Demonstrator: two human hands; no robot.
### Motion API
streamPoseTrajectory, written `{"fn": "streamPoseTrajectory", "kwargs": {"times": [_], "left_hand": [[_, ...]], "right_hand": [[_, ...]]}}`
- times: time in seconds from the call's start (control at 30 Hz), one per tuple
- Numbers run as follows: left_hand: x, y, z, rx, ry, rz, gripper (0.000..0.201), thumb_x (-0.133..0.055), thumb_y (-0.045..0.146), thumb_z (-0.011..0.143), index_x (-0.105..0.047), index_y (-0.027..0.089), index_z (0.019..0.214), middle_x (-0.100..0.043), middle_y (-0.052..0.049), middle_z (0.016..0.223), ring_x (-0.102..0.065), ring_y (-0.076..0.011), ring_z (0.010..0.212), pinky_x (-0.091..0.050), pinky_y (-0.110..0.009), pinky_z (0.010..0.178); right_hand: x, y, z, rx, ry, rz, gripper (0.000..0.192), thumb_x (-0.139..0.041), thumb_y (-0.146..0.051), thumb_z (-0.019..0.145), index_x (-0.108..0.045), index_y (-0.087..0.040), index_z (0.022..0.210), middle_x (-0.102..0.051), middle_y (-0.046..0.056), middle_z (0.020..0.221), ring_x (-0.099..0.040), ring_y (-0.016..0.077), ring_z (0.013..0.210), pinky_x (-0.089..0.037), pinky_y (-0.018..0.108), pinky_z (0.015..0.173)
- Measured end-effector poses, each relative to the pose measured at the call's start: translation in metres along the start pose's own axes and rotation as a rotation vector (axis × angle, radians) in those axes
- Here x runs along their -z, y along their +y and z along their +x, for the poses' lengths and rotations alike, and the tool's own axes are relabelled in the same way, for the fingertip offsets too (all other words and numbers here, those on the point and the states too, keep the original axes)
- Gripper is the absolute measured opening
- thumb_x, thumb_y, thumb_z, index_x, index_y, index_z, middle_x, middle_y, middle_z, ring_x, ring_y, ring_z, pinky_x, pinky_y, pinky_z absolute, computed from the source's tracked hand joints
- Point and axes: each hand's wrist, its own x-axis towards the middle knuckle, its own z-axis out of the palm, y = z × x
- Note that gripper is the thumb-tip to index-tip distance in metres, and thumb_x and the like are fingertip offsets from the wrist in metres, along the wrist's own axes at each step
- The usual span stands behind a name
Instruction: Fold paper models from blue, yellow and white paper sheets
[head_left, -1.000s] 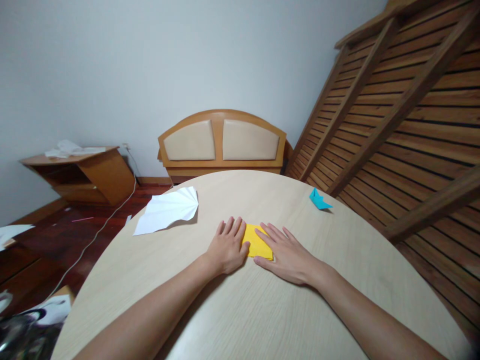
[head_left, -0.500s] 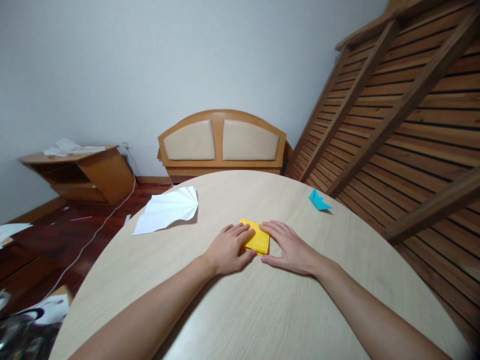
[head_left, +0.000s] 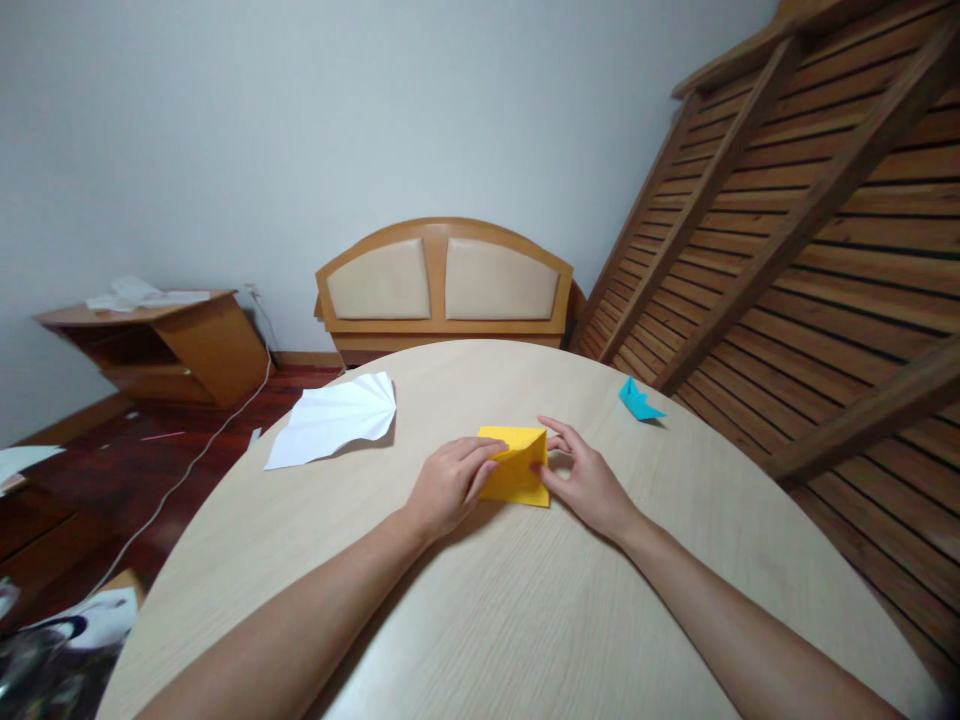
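A folded sheet of yellow paper (head_left: 521, 480) is between my hands over the middle of the table, with its layers partly lifted apart. My left hand (head_left: 452, 484) grips its left side, fingers over the top and thumb in front. At the right edge, my right hand (head_left: 589, 482) pinches the paper between thumb and fingers, its index finger stretched out past the top corner. Parts of the paper's left side are hidden under my left fingers.
On the round wooden table (head_left: 480, 620), a creased white paper (head_left: 337, 418) lies left and a blue folded paper boat (head_left: 637, 402) sits right. Beyond stand a padded headboard (head_left: 444, 280), a low cabinet (head_left: 187, 350) and a leaning slatted wooden frame (head_left: 750, 250).
The yellow paper has gone from pressed flat to raised and opened out, showing a larger face. My right hand has shifted slightly right and now pinches its edge.
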Motion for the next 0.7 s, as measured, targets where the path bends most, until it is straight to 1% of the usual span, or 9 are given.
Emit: {"fn": "streamPoseTrajectory", "kwargs": {"times": [0.07,0.1,0.17,0.23,0.3,0.4,0.53,0.6,0.7], "left_hand": [[0.003,0.001,0.0,-0.106,0.086,-0.012,0.028,-0.042,0.02,0.102,-0.062,0.018,0.122,-0.073,-0.011,0.116,-0.069,-0.0219,0.108,-0.056,-0.041,0.093],[0.005,0.001,0.0,-0.157,0.113,-0.023,0.028,-0.042,0.018,0.101,-0.06,0.018,0.122,-0.073,-0.011,0.118,-0.068,-0.0216,0.11,-0.055,-0.041,0.095],[0.008,0.003,0.0,-0.236,0.123,-0.041,0.029,-0.043,0.014,0.098,-0.058,0.019,0.122,-0.072,-0.011,0.119,-0.067,-0.0207,0.112,-0.052,-0.043,0.098],[0.01,0.004,0.0,-0.276,0.096,-0.04,0.032,-0.043,0.011,0.094,-0.056,0.019,0.122,-0.073,-0.01,0.117,-0.068,-0.0202,0.112,-0.051,-0.043,0.099],[0.01,0.005,0.001,-0.295,0.06,-0.037,0.034,-0.043,0.008,0.091,-0.056,0.02,0.121,-0.074,-0.009,0.116,-0.068,-0.0199,0.111,-0.051,-0.042,0.099],[0.007,0.003,0.001,-0.286,-0.07,-0.024,0.034,-0.046,0.01,0.086,-0.058,0.019,0.117,-0.074,-0.008,0.115,-0.069,-0.0208,0.108,-0.051,-0.042,0.099],[0.003,0.003,0.0,-0.183,-0.313,-0.015,0.029,-0.05,0.014,0.084,-0.063,0.019,0.109,-0.075,-0.009,0.109,-0.071,-0.0219,0.101,-0.051,-0.04,0.098],[0.002,0.004,0.0,-0.093,-0.369,0.012,0.026,-0.05,0.015,0.085,-0.065,0.018,0.107,-0.076,-0.008,0.1,-0.072,-0.022,0.092,-0.054,-0.038,0.093],[0.003,0.006,-0.001,0.032,-0.404,0.053,0.025,-0.049,0.02,0.091,-0.066,0.018,0.109,-0.076,-0.008,0.096,-0.072,-0.0221,0.085,-0.056,-0.035,0.081]], "right_hand": [[0.003,-0.006,0.002,0.062,0.145,-0.028,0.047,-0.062,-0.022,0.09,-0.053,-0.024,0.136,-0.072,0.008,0.109,-0.069,0.0235,0.101,-0.054,0.041,0.09],[0.005,-0.009,0.004,0.126,0.208,-0.073,0.038,-0.062,-0.02,0.089,-0.06,-0.024,0.127,-0.073,0.007,0.106,-0.068,0.0239,0.099,-0.054,0.042,0.09],[0.012,-0.012,0.005,0.27,0.278,-0.171,0.021,-0.061,-0.015,0.089,-0.069,-0.025,0.107,-0.074,0.005,0.098,-0.067,0.024,0.094,-0.053,0.041,0.086],[0.018,-0.011,0.007,0.359,0.303,-0.248,0.021,-0.057,-0.009,0.089,-0.071,-0.024,0.094,-0.075,0.004,0.092,-0.066,0.0238,0.09,-0.053,0.041,0.083],[0.021,-0.006,0.007,0.36,0.299,-0.297,0.026,-0.054,-0.005,0.088,-0.072,-0.024,0.094,-0.075,0.005,0.094,-0.064,0.0243,0.093,-0.053,0.043,0.085],[0.022,0.004,0.007,0.291,0.208,-0.341,0.033,-0.051,-0.001,0.083,-0.073,-0.023,0.095,-0.075,0.005,0.1,-0.062,0.026,0.099,-0.052,0.046,0.09],[0.017,0.005,0.004,0.259,-0.031,-0.311,0.043,-0.045,0.003,0.082,-0.074,-0.023,0.101,-0.077,0.004,0.104,-0.062,0.0246,0.102,-0.051,0.046,0.093],[0.014,-0.002,0.001,0.265,-0.142,-0.304,0.043,-0.047,0.0,0.083,-0.074,-0.024,0.106,-0.077,0.003,0.107,-0.064,0.024,0.104,-0.049,0.047,0.096],[0.012,-0.013,-0.003,0.231,-0.238,-0.291,0.035,-0.056,-0.011,0.086,-0.072,-0.025,0.115,-0.075,0.005,0.111,-0.066,0.0242,0.104,-0.049,0.045,0.096]]}}
